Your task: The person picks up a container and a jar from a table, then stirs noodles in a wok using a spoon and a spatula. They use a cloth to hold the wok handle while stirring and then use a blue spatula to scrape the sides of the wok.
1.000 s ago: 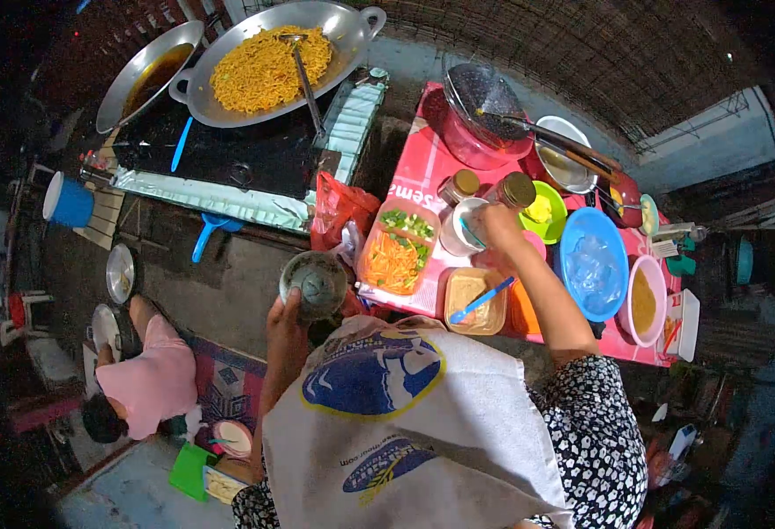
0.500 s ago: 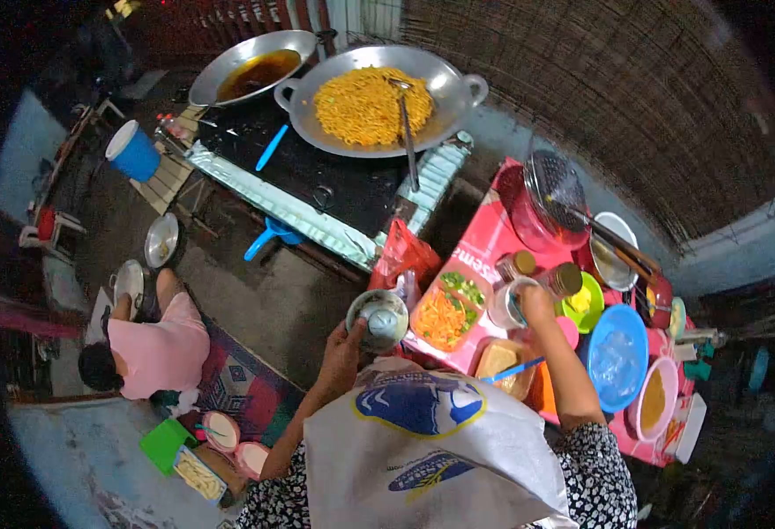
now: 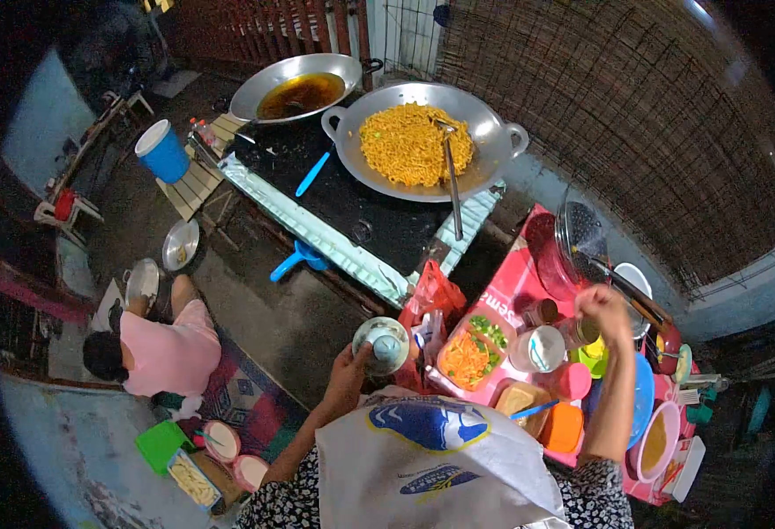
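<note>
Up goes the right hand (image 3: 605, 314), off the pale cylindrical tub (image 3: 539, 351), its grip too blurred to tell; the left hand (image 3: 348, 372) pinches the small round grey bowl (image 3: 371, 337) beside the red plastic bag (image 3: 433, 293).

The basin (image 3: 655, 440) is pink (the nearby tub (image 3: 564, 427) orange).

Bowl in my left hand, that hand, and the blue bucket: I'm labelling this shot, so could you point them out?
Bowl (image 3: 382, 327): head view, inner wall by the far rim.
Left hand (image 3: 347, 374): head view, middle of the hand.
Blue bucket (image 3: 166, 160): head view, outer side.
</note>
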A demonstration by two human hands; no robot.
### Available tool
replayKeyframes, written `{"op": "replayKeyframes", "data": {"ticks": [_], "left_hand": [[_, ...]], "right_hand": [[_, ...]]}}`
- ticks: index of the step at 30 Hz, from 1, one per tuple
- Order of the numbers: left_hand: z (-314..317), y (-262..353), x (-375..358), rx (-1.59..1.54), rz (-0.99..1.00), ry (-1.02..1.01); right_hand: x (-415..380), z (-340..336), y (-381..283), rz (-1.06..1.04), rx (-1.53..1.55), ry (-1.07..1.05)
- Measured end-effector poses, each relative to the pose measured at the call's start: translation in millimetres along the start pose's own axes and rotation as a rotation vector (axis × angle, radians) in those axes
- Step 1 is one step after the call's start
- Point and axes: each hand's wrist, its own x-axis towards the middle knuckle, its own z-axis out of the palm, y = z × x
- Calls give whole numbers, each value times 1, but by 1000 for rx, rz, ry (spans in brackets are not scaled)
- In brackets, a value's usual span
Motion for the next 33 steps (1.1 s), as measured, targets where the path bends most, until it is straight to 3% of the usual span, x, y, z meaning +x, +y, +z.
{"op": "replayKeyframes", "data": {"ticks": [2, 6, 9, 13, 18, 20, 22, 24, 28, 29, 33], "left_hand": [[-10, 6, 11, 111, 6, -41], [-17, 31, 26, 14, 35, -77], [-31, 51, 37, -17, 74, -60], [-64, 74, 49, 21, 66, 34], [-105, 95, 64, 6, 49, 154], [-113, 102, 71, 52, 100, 149], [-123, 102, 80, 0, 127, 129], [-126, 105, 87, 36, 147, 122], [-121, 118, 91, 90, 132, 126], [-121, 116, 93, 92, 127, 120], [-114, 109, 101, 71, 110, 90]], "right_hand": [[23, 12, -71, -86, -75, 31], [112, 56, -169, -432, -161, -32], [171, 105, -218, -450, -315, -76], [237, 154, -237, -425, -311, -176], [302, 206, -258, -451, -413, -144], [324, 219, -265, -534, -694, 13], [344, 221, -265, -579, -718, 78], [358, 219, -263, -575, -969, 268], [373, 207, -252, -527, -930, 328], [387, 198, -239, -609, -969, 313], [349, 196, -237, -547, -956, 235]]}}
